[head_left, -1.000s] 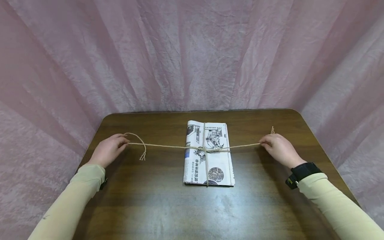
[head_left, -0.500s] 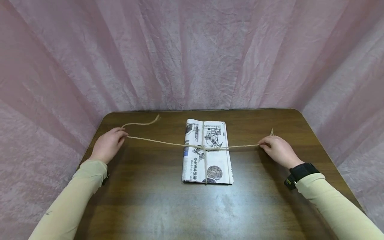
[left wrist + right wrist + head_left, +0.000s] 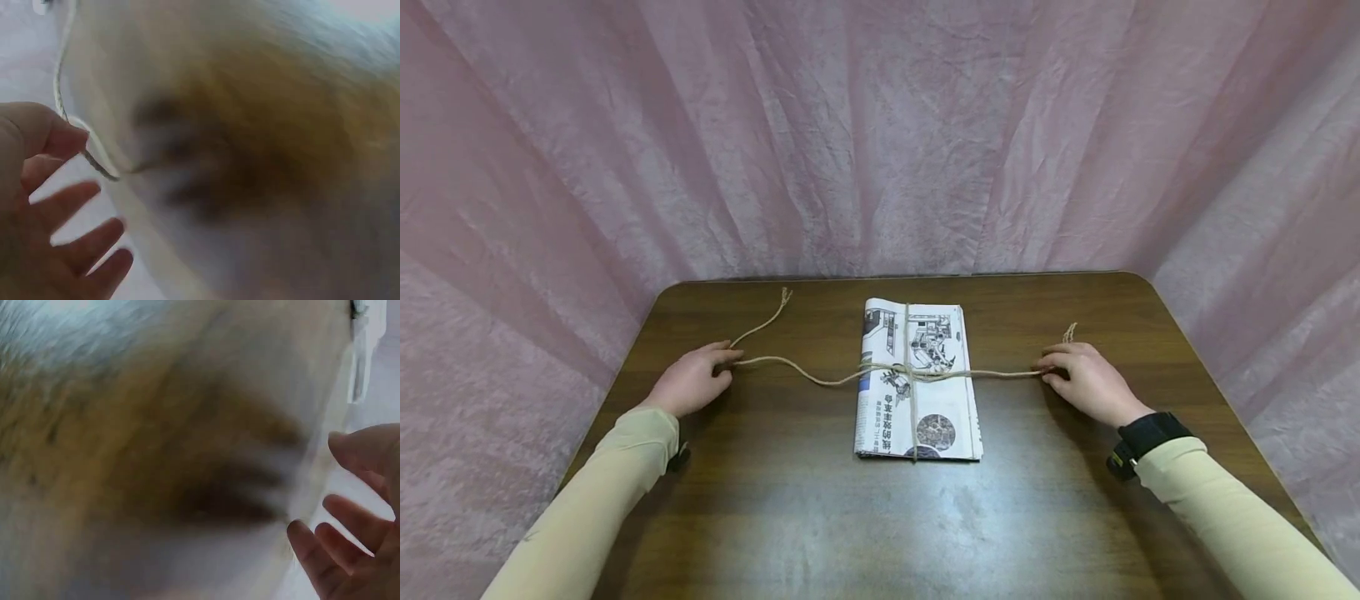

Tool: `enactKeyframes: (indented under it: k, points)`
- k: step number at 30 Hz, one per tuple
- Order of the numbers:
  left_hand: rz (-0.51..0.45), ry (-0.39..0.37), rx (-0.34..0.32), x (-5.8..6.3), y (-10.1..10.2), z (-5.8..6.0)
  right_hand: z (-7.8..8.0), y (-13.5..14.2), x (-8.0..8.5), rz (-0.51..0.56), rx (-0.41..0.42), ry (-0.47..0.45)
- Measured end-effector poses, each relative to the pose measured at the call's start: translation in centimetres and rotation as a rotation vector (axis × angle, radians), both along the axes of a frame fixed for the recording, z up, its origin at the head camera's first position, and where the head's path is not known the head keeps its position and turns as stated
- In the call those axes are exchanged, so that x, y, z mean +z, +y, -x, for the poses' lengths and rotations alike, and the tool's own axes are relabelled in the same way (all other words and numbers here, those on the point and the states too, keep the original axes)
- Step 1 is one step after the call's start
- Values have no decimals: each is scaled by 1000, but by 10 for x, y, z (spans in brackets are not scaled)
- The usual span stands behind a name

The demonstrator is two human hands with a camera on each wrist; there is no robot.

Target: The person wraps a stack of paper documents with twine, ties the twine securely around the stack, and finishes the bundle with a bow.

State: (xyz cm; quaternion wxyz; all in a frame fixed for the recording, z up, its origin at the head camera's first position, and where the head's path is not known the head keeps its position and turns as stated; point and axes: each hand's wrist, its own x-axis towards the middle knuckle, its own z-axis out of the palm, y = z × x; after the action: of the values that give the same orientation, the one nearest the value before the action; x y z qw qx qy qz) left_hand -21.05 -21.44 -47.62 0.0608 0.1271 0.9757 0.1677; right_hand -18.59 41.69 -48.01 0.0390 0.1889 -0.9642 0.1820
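A folded stack of newspapers (image 3: 887, 333) lies on the table, bound crosswise with thin twine (image 3: 827, 384) that meets near its middle. Two loose ends run out sideways from the crossing. At the left end, my left hand (image 3: 694, 381) is low over the table with thumb and fingers apart; in the left wrist view the twine (image 3: 59, 81) passes right at the thumb and fingertip. My right hand (image 3: 1088, 383) is beside the other end, its fingers loosely spread. In the right wrist view, that hand (image 3: 359, 531) has nothing pinched between thumb and fingers.
The brown wooden table (image 3: 820, 533) has rounded far corners. Behind it and along both sides hangs a pink curtain (image 3: 925, 150). A black wrist strap (image 3: 1153, 435) sits on the right wrist. Both wrist views are largely blurred.
The twine, earlier pulled taut between both hands, has gone slack and sags on the left. Both hands have loosened their pinch and lowered; the left has shifted slightly inward.
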Motion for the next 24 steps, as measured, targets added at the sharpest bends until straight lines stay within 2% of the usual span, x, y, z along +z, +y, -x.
enactKeyframes:
  k: [2, 4, 5, 6, 7, 9, 11, 12, 14, 15, 17, 19, 21, 24]
  points:
    - [-24, 33, 48, 12, 7, -3, -2, 0, 7, 19, -23, -9]
    - [-91, 56, 96, 26, 17, -7, -4, -1, 17, 63, -47, -20]
    - [-183, 33, 112, 30, 24, -9, -5, -1, 22, 95, -61, -37]
    - [-304, -33, 129, 34, 32, -12, -6, -3, 28, 130, -69, -59]
    - [-436, -130, 138, 37, 41, -16, -7, -6, 32, 175, -73, -103]
    - [-734, -386, 164, 36, 62, -23, -10, -14, 37, 267, -77, -233]
    - [-1018, -678, 236, 29, 86, -32, -14, -27, 36, 396, -80, -423]
    - [-1117, -802, 284, 25, 97, -37, -16, -34, 34, 467, -79, -525]
    - [-1293, -976, 377, 17, 118, -44, -19, -48, 26, 634, -90, -736]
    - [-1372, -1022, 429, 15, 127, -48, -20, -54, 22, 735, -101, -839]
    - [-1530, -1061, 525, 10, 145, -51, -22, -65, 14, 971, -143, -1030]
    - [-1659, -1040, 593, 7, 159, -53, -22, -72, 9, 1230, -221, -1175]
    - [-1740, -991, 644, 4, 172, -53, -21, -78, 7, 1489, -305, -1260]
    - [-1790, -911, 707, -1, 185, -52, -19, -87, 6, 1762, -410, -1268]
